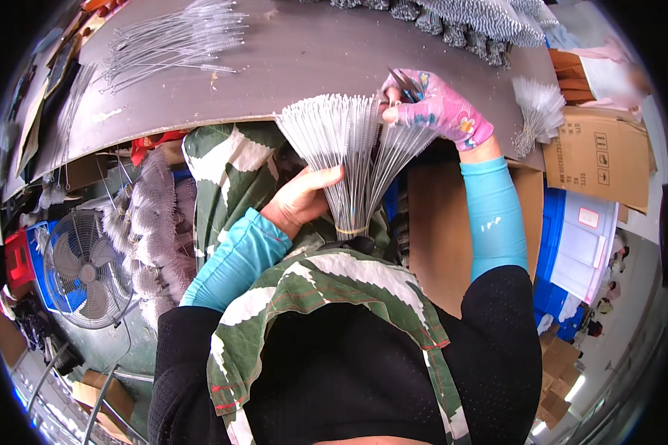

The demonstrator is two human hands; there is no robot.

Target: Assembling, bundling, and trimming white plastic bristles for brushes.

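A broad grey table (pixel 289 67) curved across the top, and one pile of loose wire brushes (pixel 174 37) lay on its far left, well apart from the hands. One fan (pixel 85 268) sat low on the left beside a heap of fluffy brushes (pixel 152 237). One cardboard box (pixel 597 156) stood to the right, just beside a small brush tuft (pixel 538 111). One fanned bundle of thin wire brushes (pixel 349 159), banded at its base, spread upward against the table edge. The bare left hand (pixel 300 200) gripped its stems. The gloved right hand (pixel 434 107) was closed around scissors (pixel 402 85) at the bundle's tips.
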